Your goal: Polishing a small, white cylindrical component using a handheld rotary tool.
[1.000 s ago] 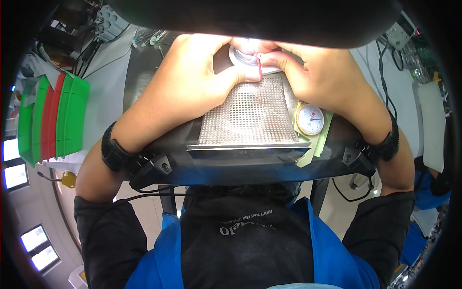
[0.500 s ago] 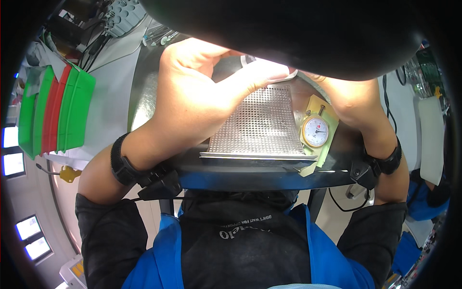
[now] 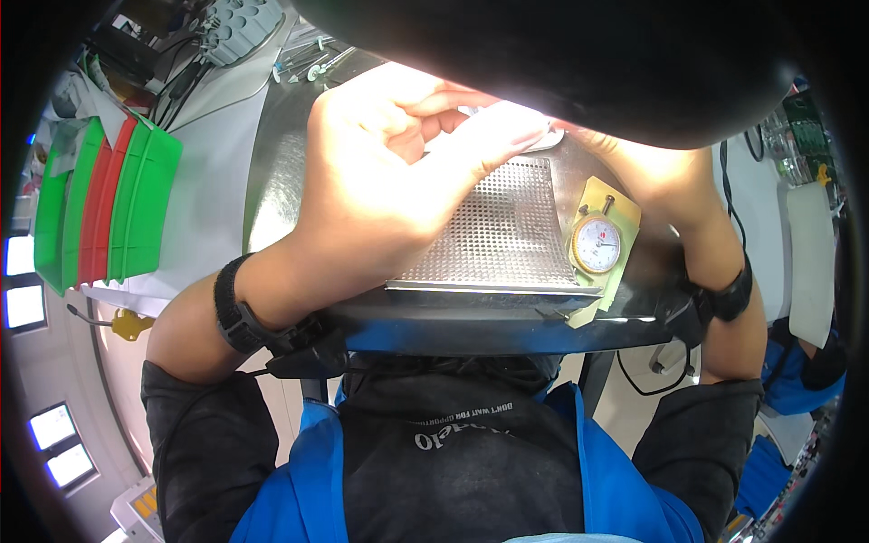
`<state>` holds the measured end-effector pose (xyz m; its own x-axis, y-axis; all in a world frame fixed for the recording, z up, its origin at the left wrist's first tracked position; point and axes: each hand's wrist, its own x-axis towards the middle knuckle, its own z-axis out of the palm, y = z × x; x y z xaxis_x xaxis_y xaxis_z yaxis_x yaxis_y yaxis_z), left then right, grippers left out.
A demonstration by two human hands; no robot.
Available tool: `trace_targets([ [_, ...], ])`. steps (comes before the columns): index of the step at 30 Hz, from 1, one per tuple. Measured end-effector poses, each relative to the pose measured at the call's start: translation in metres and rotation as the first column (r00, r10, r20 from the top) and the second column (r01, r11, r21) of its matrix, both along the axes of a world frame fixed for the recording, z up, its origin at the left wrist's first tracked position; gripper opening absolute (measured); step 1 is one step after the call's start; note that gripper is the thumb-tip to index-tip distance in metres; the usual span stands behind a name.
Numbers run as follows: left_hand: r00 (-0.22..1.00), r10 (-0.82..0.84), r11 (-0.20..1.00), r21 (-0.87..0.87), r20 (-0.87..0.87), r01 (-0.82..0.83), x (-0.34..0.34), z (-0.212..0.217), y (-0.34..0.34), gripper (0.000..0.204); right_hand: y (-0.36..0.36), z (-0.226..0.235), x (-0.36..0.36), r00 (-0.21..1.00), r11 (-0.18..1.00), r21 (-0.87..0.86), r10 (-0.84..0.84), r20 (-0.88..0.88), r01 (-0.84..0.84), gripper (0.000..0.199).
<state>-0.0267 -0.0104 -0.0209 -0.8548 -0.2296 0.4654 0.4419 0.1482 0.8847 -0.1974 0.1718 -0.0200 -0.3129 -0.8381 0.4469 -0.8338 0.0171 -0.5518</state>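
My left hand (image 3: pixel 380 172) is closed, pinching a small pale part with a rounded edge (image 3: pixel 546 142) between thumb and fingers. Its kind cannot be made out, since my fingers and a large black rounded shape (image 3: pixel 561 63) cover most of it. My right hand (image 3: pixel 647 176) reaches in from the other side, fingertips together at the part's right end; most of its fingers are hidden behind the black shape. Below the hands lies a metal plate with rows of small holes (image 3: pixel 507 226). A round dial gauge (image 3: pixel 596 245) rests on a yellow piece (image 3: pixel 625 213) right of the plate.
Green and red plastic bins (image 3: pixel 140 204) stand nested at the left. Several thin tools (image 3: pixel 312 68) lie at the far left of the dark work surface (image 3: pixel 276 181), near a grey holder with round slots (image 3: pixel 237 32). A white pad (image 3: pixel 808 262) is at the right.
My left hand has tilted a little, showing more of its curled fingers. The perforated plate and gauge look slightly shifted in view. Both hands stay at the small part.
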Motion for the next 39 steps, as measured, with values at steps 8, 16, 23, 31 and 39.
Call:
trace_targets([
  [8,0.955,-0.288,0.937,0.229,0.071,0.266,0.015,0.019,-0.001,0.022,0.012,0.012,-0.007,0.986,0.993,-0.041,-0.116,-0.122,0.112,0.021],
  [16,0.937,-0.340,0.918,0.241,0.076,0.314,0.017,0.024,0.000,0.020,0.029,0.024,-0.021,0.950,0.976,-0.103,-0.211,-0.228,0.192,0.021],
  [23,0.950,-0.309,0.927,0.241,0.048,0.289,0.018,0.023,0.001,0.016,0.036,0.040,-0.030,0.899,0.950,-0.184,-0.299,-0.320,0.251,0.021],
  [31,0.950,-0.313,0.914,0.271,-0.001,0.302,0.017,0.024,0.007,0.016,0.041,0.059,-0.028,0.822,0.913,-0.299,-0.387,-0.418,0.278,0.021],
  [39,0.959,-0.279,0.948,0.172,0.042,0.269,0.017,0.017,0.006,0.020,0.046,0.038,0.020,0.737,0.816,-0.566,0.455,0.500,-0.120,0.026],
])
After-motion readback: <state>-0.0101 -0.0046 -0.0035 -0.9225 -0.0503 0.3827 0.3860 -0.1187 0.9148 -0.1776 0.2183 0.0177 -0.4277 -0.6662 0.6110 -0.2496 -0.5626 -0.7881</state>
